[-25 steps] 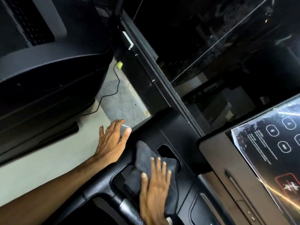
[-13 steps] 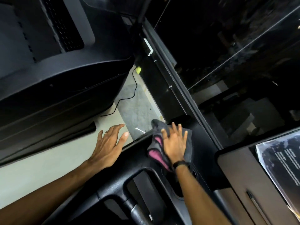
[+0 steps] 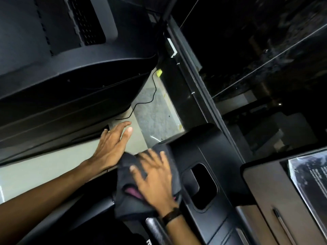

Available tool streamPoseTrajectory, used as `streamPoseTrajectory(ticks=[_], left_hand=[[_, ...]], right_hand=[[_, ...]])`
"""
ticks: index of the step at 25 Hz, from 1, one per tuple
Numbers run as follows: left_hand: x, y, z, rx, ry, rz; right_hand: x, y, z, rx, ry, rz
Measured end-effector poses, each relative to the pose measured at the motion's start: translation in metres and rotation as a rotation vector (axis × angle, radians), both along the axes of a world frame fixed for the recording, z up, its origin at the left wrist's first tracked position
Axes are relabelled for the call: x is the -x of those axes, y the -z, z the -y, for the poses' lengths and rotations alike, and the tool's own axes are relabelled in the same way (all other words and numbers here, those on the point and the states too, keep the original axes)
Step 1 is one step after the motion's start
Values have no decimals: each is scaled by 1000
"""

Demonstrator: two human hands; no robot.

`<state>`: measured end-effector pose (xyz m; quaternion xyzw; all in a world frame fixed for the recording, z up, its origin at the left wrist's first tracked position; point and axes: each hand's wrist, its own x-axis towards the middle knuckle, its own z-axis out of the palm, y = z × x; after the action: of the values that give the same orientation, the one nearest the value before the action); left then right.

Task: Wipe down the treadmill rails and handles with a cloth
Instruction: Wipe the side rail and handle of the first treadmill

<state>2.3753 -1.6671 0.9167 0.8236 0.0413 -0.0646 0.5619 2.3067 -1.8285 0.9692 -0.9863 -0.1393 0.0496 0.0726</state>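
The right hand (image 3: 155, 181) pressed the cloth (image 3: 129, 202) flat on the console (image 3: 208, 152), fingers spread for wider contact; the left hand (image 3: 113, 144), fingers relaxed and empty, apparently braced at its edge.

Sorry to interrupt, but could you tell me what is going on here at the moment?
A person is wiping down a treadmill. The right hand lies flat, fingers spread, on a dark cloth and presses it against the black console housing, next to a cup-holder opening. The left hand is open, fingers straight, at the housing's left edge beside the cloth; whether it rests there is hard to tell. A metal handle shows just below the cloth.
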Motion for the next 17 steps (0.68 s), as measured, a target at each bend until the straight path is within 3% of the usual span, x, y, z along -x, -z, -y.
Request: streamPoseTrajectory(ticks=[2, 5, 7, 9, 11, 13, 15, 17], left_hand=[[5, -2, -3, -19, 20, 9], [19, -4, -12, -36, 44, -1], [26, -3, -17, -39, 47, -22], [30, 1, -23, -21, 14, -47], [29, 4, -31, 40, -40, -68], [26, 7, -39, 80, -74, -78], [25, 9, -41, 67, -65, -80], [28, 6, -40, 54, -33, -97]], right_hand=[[-49, 3, 52, 179, 194, 44], [-120, -1, 88, 305, 500, -166], [-124, 0, 58, 387, 449, -268], [-88, -4, -5, 345, 289, -327], [-20, -10, -59, 206, 71, -266], [20, -5, -63, 31, -53, -111], [1, 3, -12, -6, 15, 71], [-56, 5, 56, 167, 275, 144]])
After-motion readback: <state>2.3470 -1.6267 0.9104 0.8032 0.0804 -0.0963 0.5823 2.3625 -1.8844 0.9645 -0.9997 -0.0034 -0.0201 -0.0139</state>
